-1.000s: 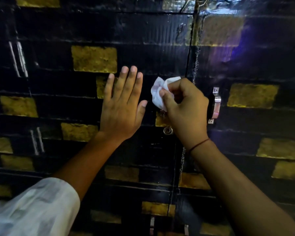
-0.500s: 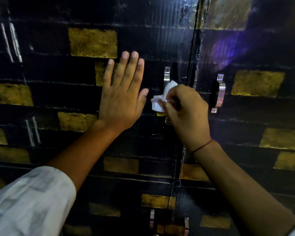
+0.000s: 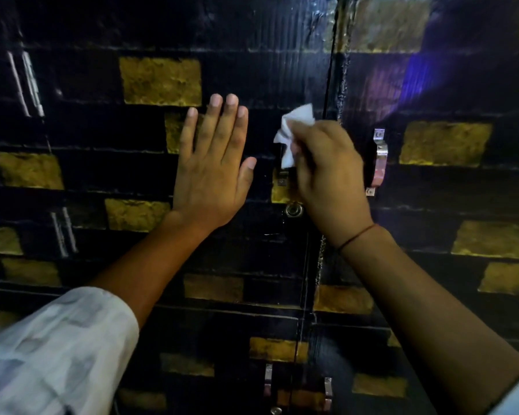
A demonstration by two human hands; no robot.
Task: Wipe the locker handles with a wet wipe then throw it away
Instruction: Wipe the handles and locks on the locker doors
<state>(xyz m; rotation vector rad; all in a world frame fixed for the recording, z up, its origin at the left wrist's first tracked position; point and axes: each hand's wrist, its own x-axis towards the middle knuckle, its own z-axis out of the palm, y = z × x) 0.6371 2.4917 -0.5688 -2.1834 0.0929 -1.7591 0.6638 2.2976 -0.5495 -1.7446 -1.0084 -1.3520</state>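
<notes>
The left hand (image 3: 212, 172) lies flat on the door (image 3: 108, 124); just beside it, the right hand (image 3: 327, 175) pinches a wipe (image 3: 291, 133), seemingly against a handle (image 3: 282, 176).

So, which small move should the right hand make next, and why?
Probably draw the wipe down the handle. The right hand pinches it near the top, the lower end shows uncovered below, and the left hand lies flat on the door.

The locker doors (image 3: 252, 250) are black with yellow brick patches. One metal handle (image 3: 379, 160) sits just right of the right hand (image 3: 327, 175); another handle (image 3: 282, 175) seems half hidden under it, with a round lock (image 3: 293, 209) below.
</notes>
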